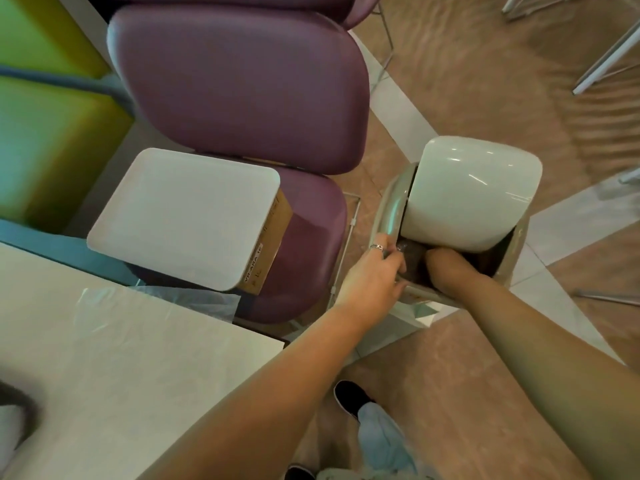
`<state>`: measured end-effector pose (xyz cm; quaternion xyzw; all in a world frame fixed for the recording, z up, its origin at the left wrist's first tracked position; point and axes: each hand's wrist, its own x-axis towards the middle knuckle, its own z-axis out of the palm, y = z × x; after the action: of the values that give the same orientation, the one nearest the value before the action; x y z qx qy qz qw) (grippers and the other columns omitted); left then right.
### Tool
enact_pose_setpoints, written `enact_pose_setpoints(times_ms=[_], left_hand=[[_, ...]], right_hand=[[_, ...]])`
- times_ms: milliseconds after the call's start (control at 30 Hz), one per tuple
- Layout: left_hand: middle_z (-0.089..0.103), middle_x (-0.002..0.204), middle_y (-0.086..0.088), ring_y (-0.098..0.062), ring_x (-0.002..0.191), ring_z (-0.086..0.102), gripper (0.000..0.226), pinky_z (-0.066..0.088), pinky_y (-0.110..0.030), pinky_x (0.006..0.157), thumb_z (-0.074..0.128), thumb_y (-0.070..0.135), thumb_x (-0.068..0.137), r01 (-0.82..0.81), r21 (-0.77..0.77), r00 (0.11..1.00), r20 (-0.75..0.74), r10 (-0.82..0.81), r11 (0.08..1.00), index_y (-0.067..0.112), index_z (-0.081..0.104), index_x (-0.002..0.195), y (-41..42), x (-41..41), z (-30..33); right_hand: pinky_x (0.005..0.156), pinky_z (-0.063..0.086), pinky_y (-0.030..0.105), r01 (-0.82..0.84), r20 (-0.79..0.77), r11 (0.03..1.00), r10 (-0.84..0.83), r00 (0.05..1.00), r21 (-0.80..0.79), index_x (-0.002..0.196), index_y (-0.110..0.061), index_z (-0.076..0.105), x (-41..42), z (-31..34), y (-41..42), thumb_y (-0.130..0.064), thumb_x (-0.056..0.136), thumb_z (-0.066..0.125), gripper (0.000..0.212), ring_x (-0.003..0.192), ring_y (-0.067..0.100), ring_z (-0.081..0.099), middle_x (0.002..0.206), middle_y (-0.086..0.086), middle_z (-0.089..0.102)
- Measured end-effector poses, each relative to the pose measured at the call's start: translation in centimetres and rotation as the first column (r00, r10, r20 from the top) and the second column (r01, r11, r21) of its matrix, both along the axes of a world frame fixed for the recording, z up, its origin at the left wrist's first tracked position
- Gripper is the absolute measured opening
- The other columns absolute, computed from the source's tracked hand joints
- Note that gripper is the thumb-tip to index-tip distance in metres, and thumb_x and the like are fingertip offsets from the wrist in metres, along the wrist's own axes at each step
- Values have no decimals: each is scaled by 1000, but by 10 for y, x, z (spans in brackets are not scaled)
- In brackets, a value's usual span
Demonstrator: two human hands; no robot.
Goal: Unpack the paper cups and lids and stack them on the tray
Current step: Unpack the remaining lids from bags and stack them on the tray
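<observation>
**Both hands at the bin**

My left hand (375, 271) curls over the bin's (391, 209) rim, under its raised lid (467, 192). My right hand (450, 268) reaches inside; its grasp is hidden. The white tray (180, 216) sits on a cardboard box (273, 233) labelled "VR-ARA 16".

The right hand (446, 265) is sunk past the wrist into the dark mouth of the bin (391, 209), under its raised lid (471, 192), so its fingers can't be seen. At nine o'clock of the bin, the tray (183, 216) covers most of a cardboard box (273, 233), whose label is partly hidden.
</observation>
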<state>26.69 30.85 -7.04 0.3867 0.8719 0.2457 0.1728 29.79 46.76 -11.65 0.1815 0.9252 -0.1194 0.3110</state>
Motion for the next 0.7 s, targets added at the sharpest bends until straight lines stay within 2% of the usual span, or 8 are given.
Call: enact_pose_setpoints(times_ms=[133,233,367,433,500,600,700], left_hand=[[38,128,-3,-20,94,57,22,50,-36,83,62,16,90,-7,-25,1000,27,8,1000,7,58,110,-1,3,5],[42,130,-4,-20,104,56,30,46,-32,91,56,17,94,-22,-51,999,41,24,998,9,55,122,-4,4,11],[47,131,-8,-24,115,52,35,42,-34,99,53,14,94,-72,-25,993,88,74,997,9,51,129,-16,4,26],[49,132,-8,-23,118,50,36,40,-34,100,52,14,95,-130,6,987,90,129,991,10,49,131,-28,4,39],[51,131,-5,-19,118,51,36,40,-32,101,50,16,96,-185,37,980,76,182,982,12,49,131,-43,4,54],[57,128,-2,-16,115,54,33,42,-28,98,48,17,97,-293,58,955,67,289,954,14,52,130,-77,4,79],[59,128,-1,-17,116,56,30,39,-26,101,48,19,98,-391,51,920,20,391,919,15,55,128,-122,5,100]], right_hand=[[92,42,32,-6,93,995,15,996,-100,119,-4,60,-1,18,3,-19,95,46,32,113,31,55,125,15,59],[87,41,31,-28,51,993,34,998,-119,120,-13,62,-5,42,0,-32,97,46,34,107,28,57,120,11,62],[83,39,32,-20,-216,993,-4,976,-112,109,-15,66,-3,83,-11,-28,96,48,26,96,26,56,108,8,65],[83,41,32,-14,-389,994,-31,921,-110,104,-12,66,-2,104,-25,-23,96,49,23,94,26,58,101,8,66],[83,46,34,-9,-522,982,-92,848,-188,100,-11,66,-1,123,-44,-21,94,53,17,90,24,60,95,6,67],[82,50,36,-72,-650,947,-158,744,-312,95,-13,66,0,149,-82,-17,92,58,10,86,20,61,91,3,68],[82,51,40,-195,-710,917,-121,694,-347,96,-13,67,-6,162,-127,-13,88,62,10,87,19,62,92,2,68]])
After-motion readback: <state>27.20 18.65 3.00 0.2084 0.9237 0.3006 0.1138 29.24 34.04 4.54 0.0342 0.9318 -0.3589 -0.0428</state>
